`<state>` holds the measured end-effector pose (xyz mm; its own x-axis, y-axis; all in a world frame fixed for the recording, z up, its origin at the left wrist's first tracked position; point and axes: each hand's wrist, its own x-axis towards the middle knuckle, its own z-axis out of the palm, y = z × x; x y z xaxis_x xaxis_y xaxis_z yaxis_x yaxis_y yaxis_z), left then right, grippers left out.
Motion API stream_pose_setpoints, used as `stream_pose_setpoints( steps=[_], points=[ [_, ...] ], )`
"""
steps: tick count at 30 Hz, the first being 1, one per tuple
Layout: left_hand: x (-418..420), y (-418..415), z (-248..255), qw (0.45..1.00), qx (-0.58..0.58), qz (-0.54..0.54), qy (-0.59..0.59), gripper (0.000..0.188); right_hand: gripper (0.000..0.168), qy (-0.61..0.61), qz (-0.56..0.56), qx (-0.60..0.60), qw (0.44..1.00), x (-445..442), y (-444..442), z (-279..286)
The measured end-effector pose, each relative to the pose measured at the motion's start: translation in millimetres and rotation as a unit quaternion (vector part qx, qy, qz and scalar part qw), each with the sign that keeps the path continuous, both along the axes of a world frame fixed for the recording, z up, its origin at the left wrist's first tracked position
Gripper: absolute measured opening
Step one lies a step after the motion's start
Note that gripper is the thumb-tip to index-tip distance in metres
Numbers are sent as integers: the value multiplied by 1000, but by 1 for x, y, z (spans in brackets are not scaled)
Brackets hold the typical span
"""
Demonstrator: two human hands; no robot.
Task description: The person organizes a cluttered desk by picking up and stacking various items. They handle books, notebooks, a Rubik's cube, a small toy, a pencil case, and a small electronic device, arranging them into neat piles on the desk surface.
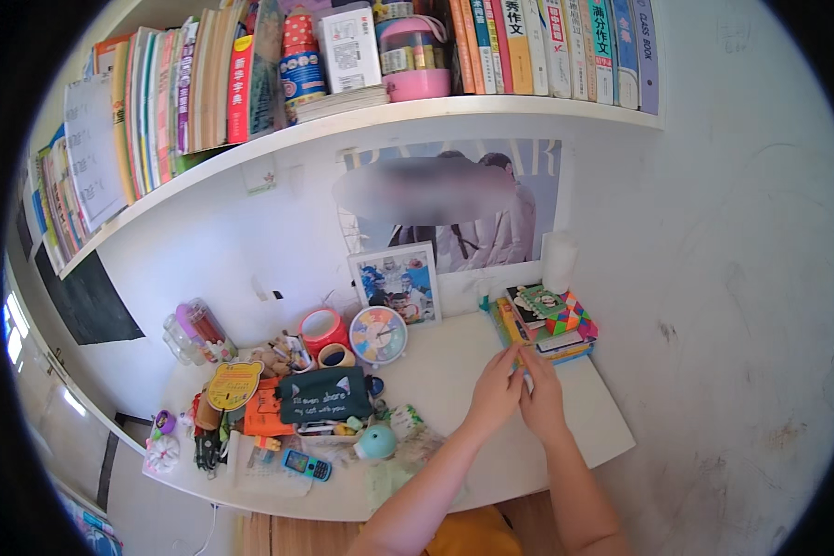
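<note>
Both hands reach forward over the right part of a white desk (452, 368). My left hand (495, 386) and my right hand (541, 389) touch at the fingertips, side by side. The fingertips meet at the near edge of a stack of books (563, 347); whether they hold something small cannot be told. On the stack lie a green spiral notebook (543, 301) and a multicoloured folded-looking geometric object (571, 318). A white roll-shaped object (559, 263) stands behind them. A round pastel clock (378, 336) stands farther left, before a framed picture (397, 283).
Cluttering the desk's left side are a dark green pouch (325, 395), a blue keypad phone (306, 465), a turquoise round object (376, 442), red tape (322, 330), and clear bottles (181, 340). A bookshelf (459, 105) hangs above; a wall (723, 278) bounds the right.
</note>
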<state>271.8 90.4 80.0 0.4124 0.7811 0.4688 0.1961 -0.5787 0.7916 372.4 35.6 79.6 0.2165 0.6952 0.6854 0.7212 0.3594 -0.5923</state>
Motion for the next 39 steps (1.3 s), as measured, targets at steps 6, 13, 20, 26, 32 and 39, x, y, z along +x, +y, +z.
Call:
stream_pose_setpoints(
  steps=[6,13,20,26,32,39],
  points=[
    [-86,-68,-38,993,-84,75,-29,53,53,47,116,-36,992,-79,-38,-36],
    [-124,-75,-56,972,-151,48,-173,54,36,305,217,-232,898,-106,-12,-49],
    [-136,-51,-54,985,-64,82,-138,51,35,387,234,-218,865,-119,86,-92],
    [-125,-35,-91,978,-66,161,-119,56,49,323,209,-239,892,-127,143,-103],
    [-132,-40,-87,961,-141,137,-193,59,59,294,159,-253,908,-141,179,-98],
    [-131,-43,-84,970,-123,137,-156,58,66,267,165,-241,918,-141,211,-102]
  ],
)
